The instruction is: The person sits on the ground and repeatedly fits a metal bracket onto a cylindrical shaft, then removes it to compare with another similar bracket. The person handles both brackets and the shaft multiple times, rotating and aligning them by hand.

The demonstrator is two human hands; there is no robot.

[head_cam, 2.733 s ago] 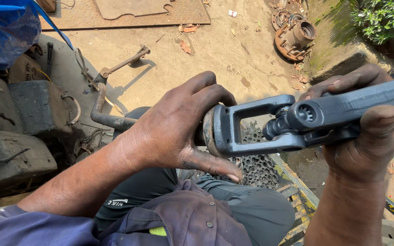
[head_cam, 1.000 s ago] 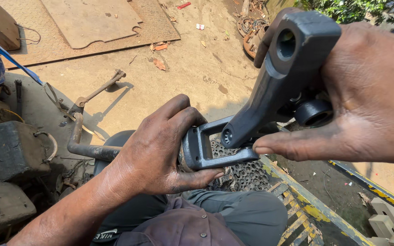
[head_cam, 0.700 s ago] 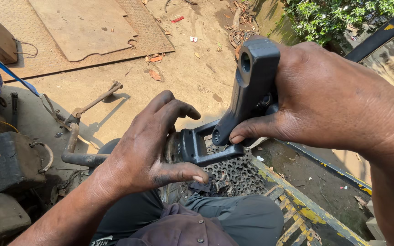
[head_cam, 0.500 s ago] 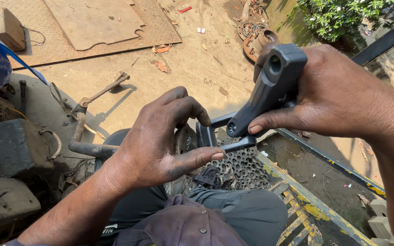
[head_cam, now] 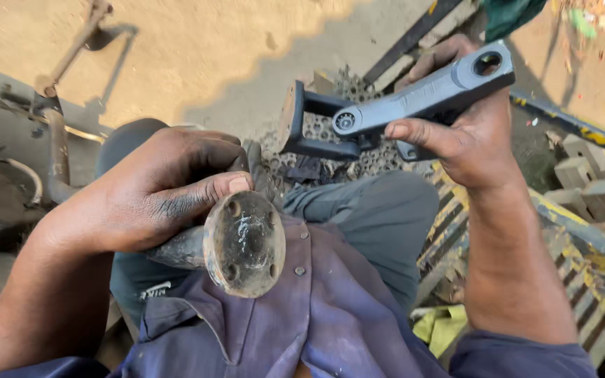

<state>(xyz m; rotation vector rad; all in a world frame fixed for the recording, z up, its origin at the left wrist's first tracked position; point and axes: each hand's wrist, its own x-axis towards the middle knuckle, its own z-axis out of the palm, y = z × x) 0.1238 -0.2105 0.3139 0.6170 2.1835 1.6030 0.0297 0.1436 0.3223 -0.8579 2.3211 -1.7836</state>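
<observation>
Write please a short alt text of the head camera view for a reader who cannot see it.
The left hand grips a greasy metal shaft ending in a round flange with bolt holes, held over the person's lap. The right hand holds a dark grey puller tool above sandy ground.

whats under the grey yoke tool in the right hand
Below the yoke tool lie a perforated metal grate and the person's trouser leg. The right hand hides its underside.

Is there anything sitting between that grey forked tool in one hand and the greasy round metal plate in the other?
Nothing visible does. The right hand holds the grey forked tool up and away, the left hand grips the shaft of the round flange, and only open air above the lap separates them.
</observation>
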